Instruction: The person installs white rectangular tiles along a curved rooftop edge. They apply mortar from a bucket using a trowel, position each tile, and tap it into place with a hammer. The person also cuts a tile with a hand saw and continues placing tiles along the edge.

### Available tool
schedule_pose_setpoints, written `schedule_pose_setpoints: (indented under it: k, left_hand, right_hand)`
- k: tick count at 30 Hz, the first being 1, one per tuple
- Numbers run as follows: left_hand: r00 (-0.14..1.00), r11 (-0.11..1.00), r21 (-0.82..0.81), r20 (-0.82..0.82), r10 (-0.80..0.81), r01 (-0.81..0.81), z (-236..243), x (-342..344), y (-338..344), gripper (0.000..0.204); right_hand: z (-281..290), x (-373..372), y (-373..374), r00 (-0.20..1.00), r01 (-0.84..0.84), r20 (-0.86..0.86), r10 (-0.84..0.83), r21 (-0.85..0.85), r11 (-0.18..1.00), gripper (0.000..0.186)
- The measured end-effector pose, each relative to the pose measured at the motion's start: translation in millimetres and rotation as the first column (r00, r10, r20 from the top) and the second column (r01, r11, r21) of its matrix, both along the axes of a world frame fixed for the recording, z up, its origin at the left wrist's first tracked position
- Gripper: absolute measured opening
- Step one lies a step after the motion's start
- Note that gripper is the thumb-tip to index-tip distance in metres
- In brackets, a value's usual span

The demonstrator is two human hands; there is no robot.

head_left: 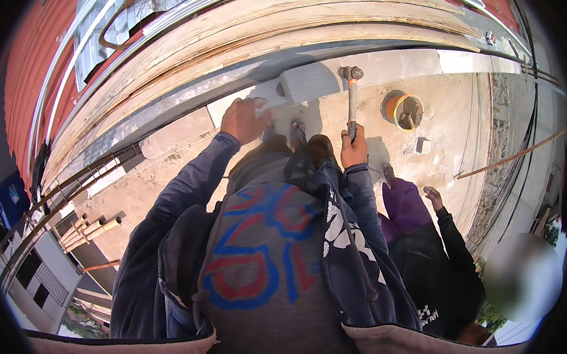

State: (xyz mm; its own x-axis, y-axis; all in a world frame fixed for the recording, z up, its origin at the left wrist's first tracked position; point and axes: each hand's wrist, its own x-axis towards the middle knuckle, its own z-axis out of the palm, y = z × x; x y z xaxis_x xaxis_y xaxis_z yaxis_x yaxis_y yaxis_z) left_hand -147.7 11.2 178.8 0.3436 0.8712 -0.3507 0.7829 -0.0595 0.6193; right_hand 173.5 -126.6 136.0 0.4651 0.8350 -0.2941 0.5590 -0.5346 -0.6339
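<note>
My left hand (242,119) is raised with loosely bent fingers apart and nothing in it, near a row of pale grey blocks. My right hand (354,145) grips the handle of a hammer (353,91) with a grey metal head and an orange band. The hammer points away from me, its head over the edge of the blocks. A thicker grey block (307,80) stands in the row between my hands, casting shadow. My sandalled foot (298,133) shows below it on the dusty concrete floor (449,152).
An orange bucket (408,111) with a tool inside stands right of me, near a small block (423,145). A co-worker (432,259) is at my lower right. Long wooden boards (252,24) lie beyond the blocks. A rod (512,149) crosses at right; pipes (94,229) lie left.
</note>
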Motion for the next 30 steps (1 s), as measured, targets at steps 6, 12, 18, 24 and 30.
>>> schedule_pose_setpoints:
  k: [6, 12, 18, 24, 30]
  left_hand:
    - [0.993, 0.998, -0.033, -0.102, 0.054, -0.057, -1, 40, 29, 0.057]
    - [0.958, 0.973, -0.114, -0.233, 0.169, -0.199, -20, 73, 44, 0.076]
    - [0.883, 0.948, -0.103, -0.406, 0.235, -0.3, -26, 101, 62, 0.068]
    - [0.871, 0.944, -0.099, -0.425, 0.246, -0.315, -38, 102, 66, 0.067]
    - [0.886, 0.908, -0.215, -0.384, 0.259, -0.358, -45, 95, 73, 0.061]
  right_hand:
    - [13, 14, -3, 0.998, -0.037, -0.035, 0.044, 0.193, 0.981, 0.034]
    - [25, 50, -14, 0.991, -0.06, -0.107, 0.08, 0.178, 0.982, 0.024]
    - [7, 86, -29, 0.989, -0.037, -0.132, 0.065, 0.204, 0.978, 0.018]
    - [14, 113, -13, 0.992, -0.074, -0.093, 0.09, 0.16, 0.984, 0.031]
    - [58, 113, 30, 0.961, -0.263, -0.03, 0.274, 0.201, 0.944, 0.034]
